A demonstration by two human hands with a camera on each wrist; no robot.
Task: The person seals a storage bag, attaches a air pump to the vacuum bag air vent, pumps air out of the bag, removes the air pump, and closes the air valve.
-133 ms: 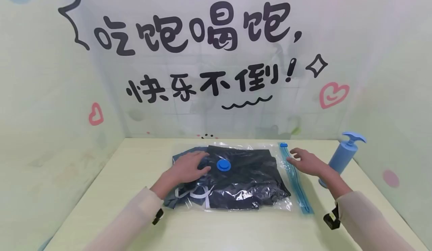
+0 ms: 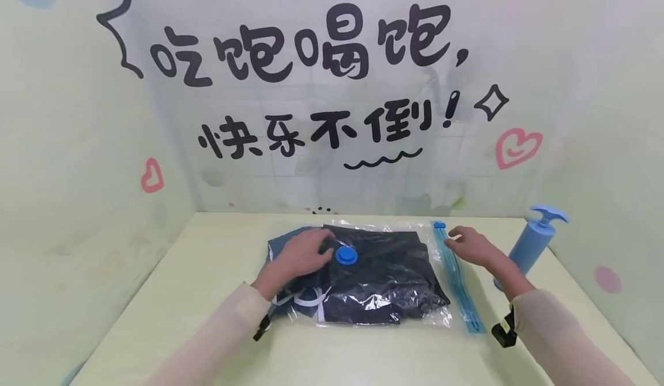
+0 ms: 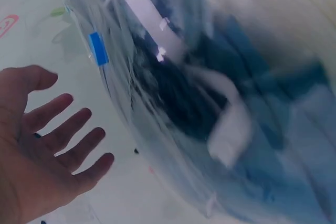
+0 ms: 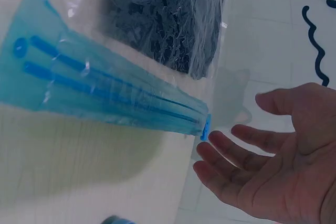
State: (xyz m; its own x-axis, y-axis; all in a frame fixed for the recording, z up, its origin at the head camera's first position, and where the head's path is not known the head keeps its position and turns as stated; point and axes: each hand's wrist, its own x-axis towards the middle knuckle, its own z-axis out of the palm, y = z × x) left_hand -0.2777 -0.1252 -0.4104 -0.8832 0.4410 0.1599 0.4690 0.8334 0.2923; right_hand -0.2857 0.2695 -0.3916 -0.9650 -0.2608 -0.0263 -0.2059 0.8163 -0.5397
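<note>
Clear bag (image 2: pixel 384 271) below left hand (image 2: pixel 301 253), near right hand (image 2: pixel 476 248), both hands loosely spread

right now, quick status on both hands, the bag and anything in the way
Left hand open over bag; right hand open near blue slider. Clothes inside bag. Pump stands right, off the bag.

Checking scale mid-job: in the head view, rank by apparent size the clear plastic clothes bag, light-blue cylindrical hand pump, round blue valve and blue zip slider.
1. Clear plastic clothes bag
2. Light-blue cylindrical hand pump
3. Round blue valve
4. Blue zip slider

All four differ plainly.
</note>
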